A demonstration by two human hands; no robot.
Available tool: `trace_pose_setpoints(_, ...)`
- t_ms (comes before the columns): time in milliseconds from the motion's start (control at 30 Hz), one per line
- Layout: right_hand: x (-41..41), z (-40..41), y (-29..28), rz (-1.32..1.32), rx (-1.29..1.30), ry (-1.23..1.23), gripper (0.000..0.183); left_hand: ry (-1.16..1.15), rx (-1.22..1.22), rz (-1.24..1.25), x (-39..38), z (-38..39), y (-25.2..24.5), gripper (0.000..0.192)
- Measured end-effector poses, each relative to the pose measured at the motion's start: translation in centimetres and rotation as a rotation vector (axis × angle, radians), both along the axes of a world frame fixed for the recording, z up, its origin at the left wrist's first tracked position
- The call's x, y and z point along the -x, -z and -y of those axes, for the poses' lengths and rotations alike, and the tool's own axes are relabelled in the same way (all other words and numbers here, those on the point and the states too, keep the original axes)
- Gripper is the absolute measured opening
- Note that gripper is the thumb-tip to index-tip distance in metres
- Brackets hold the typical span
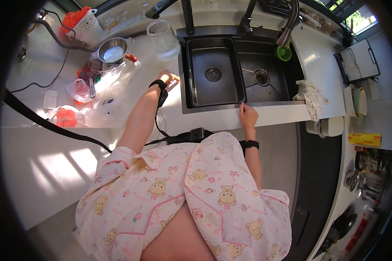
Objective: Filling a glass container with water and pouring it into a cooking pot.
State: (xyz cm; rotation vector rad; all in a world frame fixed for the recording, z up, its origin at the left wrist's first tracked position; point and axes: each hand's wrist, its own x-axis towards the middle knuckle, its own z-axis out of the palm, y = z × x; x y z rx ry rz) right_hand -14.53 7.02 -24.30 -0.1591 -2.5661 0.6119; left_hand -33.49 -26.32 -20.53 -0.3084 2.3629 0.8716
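Note:
Over the sunlit white counter, my left hand (167, 78) is just left of the sink's rim, its fingers pointing towards the sink and nothing visible between them. My right hand (249, 115) is curled at the counter's front edge, by the front corner of the dark basin insert (214, 94). That insert occupies the left part of the black sink (274, 89) and holds nothing visible. A clear jar (163, 40) with water stands behind my left hand. In the sink's right part, a green cup (283, 53) is below the pull-down faucet (285, 36).
At left are a small metal pan (113, 50) with an orange handle, plastic bags (109, 112) and a white basket (86, 31). A crumpled cloth (310, 96) drapes over the right front edge. A white bin (328, 126) hangs below. A black cable (52, 127) crosses at left.

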Motion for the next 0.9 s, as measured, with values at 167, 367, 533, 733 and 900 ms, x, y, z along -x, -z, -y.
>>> trace_pose_setpoints(167, 0.0, -0.1, -0.1, -0.014, 0.012, -0.006, 0.035, 0.019, 0.091, -0.023, -0.1, -0.7, -0.6, 0.029)
trace_pose_setpoints(367, 0.0, -0.2, 0.1, 0.018, 0.037, -0.009, 0.036, 0.009, -0.037, -0.035, 0.8, 1.0, 2.2, 0.027)
trace_pose_setpoints(533, 0.1, 0.0, 0.2, -0.037, -0.001, -0.002, 0.035, 0.103, -0.084, -0.027, 1.1, 2.3, 3.0, 0.029)
trace_pose_setpoints(733, 0.1, -0.2, 0.4, -0.026, -0.008, 0.007, 0.036, 0.130, -0.086, -0.032, 0.6, 1.7, 1.4, 0.036)
trace_pose_setpoints(900, 0.1, -0.2, 0.3, -0.006, -0.014, 0.014, 0.036, 0.155, 0.027, -0.049, 0.1, 1.1, 0.6, 0.044)
